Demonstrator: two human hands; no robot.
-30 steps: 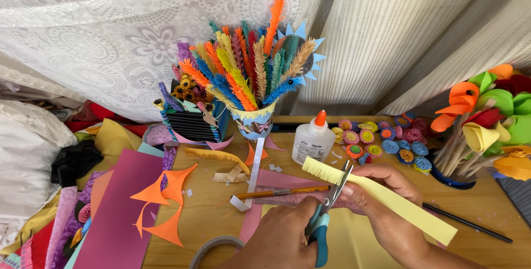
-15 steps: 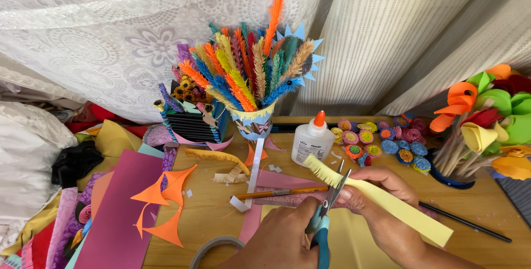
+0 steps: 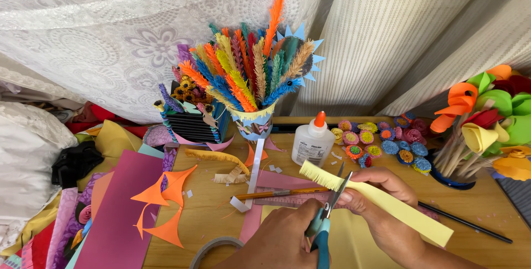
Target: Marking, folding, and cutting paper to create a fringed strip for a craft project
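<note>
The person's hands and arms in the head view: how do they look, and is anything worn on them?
Both hands are bare: the left hand and the right hand show no gloves, and I see no rings on the fingers. The right forearm shows no sleeve or watch; the left wrist is cut off by the frame.

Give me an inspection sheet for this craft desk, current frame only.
Surface: wooden table, mostly covered.
Job's things: yellow paper strip, fringed at one end; scissors, blades at the fringe.
Clutter: glue bottle, pencil, orange cutouts, tape roll, coloured paper sheets.
Grippers: left hand works the scissors; right hand holds the strip.
Cables: nothing seen.
Surroundings: lace curtain, paper-feather cup, paper flowers.
</note>
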